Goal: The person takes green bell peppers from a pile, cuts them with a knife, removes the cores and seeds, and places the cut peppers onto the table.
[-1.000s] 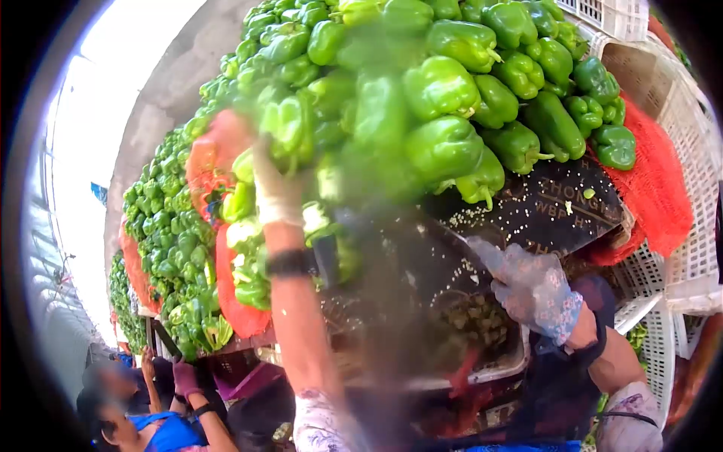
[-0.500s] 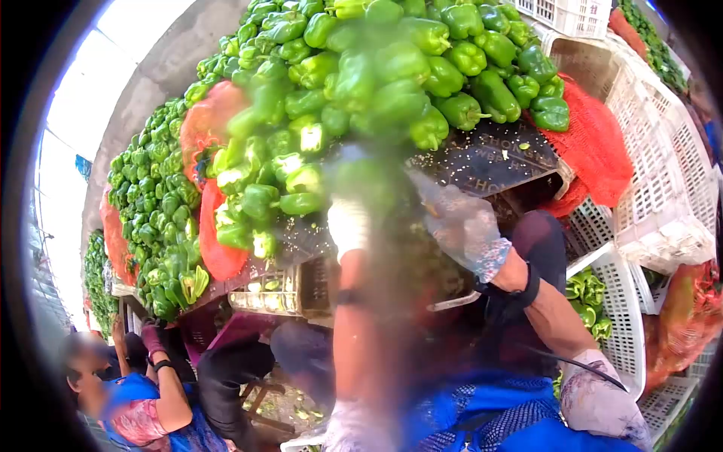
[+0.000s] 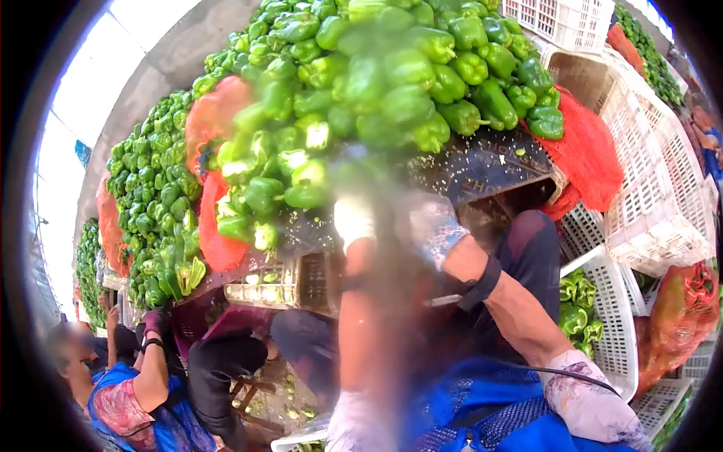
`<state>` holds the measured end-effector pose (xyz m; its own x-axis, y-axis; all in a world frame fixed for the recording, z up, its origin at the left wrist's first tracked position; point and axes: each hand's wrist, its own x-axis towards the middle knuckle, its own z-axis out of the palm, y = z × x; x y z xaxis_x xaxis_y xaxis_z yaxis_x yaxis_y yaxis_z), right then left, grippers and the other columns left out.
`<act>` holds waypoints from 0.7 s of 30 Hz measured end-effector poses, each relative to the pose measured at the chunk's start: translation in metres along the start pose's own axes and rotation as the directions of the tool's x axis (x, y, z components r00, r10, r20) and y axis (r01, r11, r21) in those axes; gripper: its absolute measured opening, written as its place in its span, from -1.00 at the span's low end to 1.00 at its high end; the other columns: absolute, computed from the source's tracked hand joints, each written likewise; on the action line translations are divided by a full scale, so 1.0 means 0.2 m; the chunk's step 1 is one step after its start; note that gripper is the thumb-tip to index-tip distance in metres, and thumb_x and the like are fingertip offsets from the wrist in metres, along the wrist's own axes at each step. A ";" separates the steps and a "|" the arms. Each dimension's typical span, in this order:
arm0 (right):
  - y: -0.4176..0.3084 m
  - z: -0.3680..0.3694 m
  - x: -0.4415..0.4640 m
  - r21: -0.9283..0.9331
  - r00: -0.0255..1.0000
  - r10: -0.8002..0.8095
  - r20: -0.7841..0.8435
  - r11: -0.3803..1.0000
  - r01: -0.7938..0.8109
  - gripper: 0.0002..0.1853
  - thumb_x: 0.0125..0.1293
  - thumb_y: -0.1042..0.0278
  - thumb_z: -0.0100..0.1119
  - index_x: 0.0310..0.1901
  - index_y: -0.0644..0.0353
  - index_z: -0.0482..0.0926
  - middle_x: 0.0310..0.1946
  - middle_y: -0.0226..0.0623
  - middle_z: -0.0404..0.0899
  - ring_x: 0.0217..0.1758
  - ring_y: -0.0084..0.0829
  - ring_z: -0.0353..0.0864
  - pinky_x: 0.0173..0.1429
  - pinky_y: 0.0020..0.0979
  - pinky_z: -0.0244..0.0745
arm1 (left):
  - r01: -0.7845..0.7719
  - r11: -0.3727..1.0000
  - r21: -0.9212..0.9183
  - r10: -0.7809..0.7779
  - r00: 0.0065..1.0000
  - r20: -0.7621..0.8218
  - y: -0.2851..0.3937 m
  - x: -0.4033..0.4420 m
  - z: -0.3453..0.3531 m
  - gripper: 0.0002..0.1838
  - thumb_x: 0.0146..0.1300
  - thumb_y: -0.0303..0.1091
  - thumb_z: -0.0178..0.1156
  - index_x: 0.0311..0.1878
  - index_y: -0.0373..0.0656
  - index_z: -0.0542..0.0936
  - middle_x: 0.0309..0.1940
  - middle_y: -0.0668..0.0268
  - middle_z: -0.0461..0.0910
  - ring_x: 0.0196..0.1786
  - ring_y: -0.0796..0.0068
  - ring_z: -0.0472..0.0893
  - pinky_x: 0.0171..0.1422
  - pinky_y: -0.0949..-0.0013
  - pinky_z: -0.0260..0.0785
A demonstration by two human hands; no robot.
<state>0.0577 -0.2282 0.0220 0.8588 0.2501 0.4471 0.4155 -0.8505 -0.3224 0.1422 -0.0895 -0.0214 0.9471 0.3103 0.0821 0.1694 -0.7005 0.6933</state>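
Your left hand [image 3: 354,215] and right hand [image 3: 433,226], both gloved, meet close together at the near edge of a heap of green bell peppers [image 3: 489,105] piled on a dark printed board [image 3: 489,162] flecked with pale seeds. Red mesh netting [image 3: 591,154] drapes the board's right end beside stacked white plastic crates [image 3: 655,188]; a lower crate [image 3: 617,324] holds more peppers, next to a filled red mesh sack [image 3: 681,324]. To the left, further pepper heaps run on past red netting [image 3: 218,233], with a pale, brightly lit wall [image 3: 83,90] beyond. A co-worker in a blue vest [image 3: 135,399] sits at lower left, one gloved hand [image 3: 154,324] by the peppers there.

A blurred smear down the middle veils your fingers; you appear to have a green pepper between your hands, but whether either hand is clenched or released cannot be told. The lens's dark rim cuts off the corners, and the pile's top runs out of frame.
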 end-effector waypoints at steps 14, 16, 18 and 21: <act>0.06 0.07 0.04 0.225 0.986 0.109 0.128 0.965 -0.136 -0.72 0.39 0.46 -0.02 0.10 0.27 0.46 -0.26 -0.32 0.62 -0.33 -0.31 0.59 -0.25 -0.27 0.53 | -0.020 0.957 -0.290 0.016 1.000 -0.015 -0.38 0.17 0.10 -0.43 0.46 -0.01 -0.14 0.06 -0.41 0.55 -0.15 0.16 0.65 -0.20 0.38 0.57 -0.02 0.32 0.42; 0.11 0.01 -0.02 0.047 0.996 -0.026 -0.090 0.998 0.030 -0.69 0.29 0.44 0.02 0.07 0.21 0.50 -0.34 -0.28 0.59 -0.40 -0.29 0.59 -0.34 -0.24 0.50 | -0.094 0.962 -0.258 0.096 0.995 -0.004 -0.39 0.17 0.08 -0.44 0.47 -0.01 -0.12 0.08 -0.39 0.54 -0.13 0.19 0.64 -0.18 0.42 0.56 -0.02 0.32 0.41; 0.13 -0.10 -0.11 0.003 0.980 -0.039 -0.194 0.999 0.041 -0.61 0.21 0.42 0.06 0.11 0.11 0.50 -0.41 -0.21 0.58 -0.45 -0.20 0.59 -0.39 -0.18 0.48 | 0.163 0.700 -0.696 -0.104 0.986 0.126 -0.16 -0.07 -0.09 -0.45 0.48 0.02 -0.09 0.08 -0.36 0.55 -0.16 0.24 0.63 -0.19 0.47 0.54 -0.04 0.35 0.40; 0.14 -0.28 -0.22 -0.066 0.978 0.181 -0.104 0.980 -0.188 -0.38 0.14 0.43 0.09 0.32 -0.03 0.38 -0.42 -0.13 0.59 -0.42 -0.08 0.61 -0.40 -0.10 0.49 | 0.073 0.766 -0.639 -0.038 0.997 0.068 -0.12 -0.07 -0.09 -0.48 0.47 0.01 -0.06 0.03 -0.33 0.56 -0.21 0.27 0.61 -0.24 0.51 0.51 -0.10 0.38 0.39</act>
<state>0.0153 -0.2896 0.0403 0.8840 0.0428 0.4655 0.2257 -0.9111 -0.3449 0.1193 -0.0664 -0.0268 0.9563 0.2924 0.0064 0.0248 -0.1028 0.9944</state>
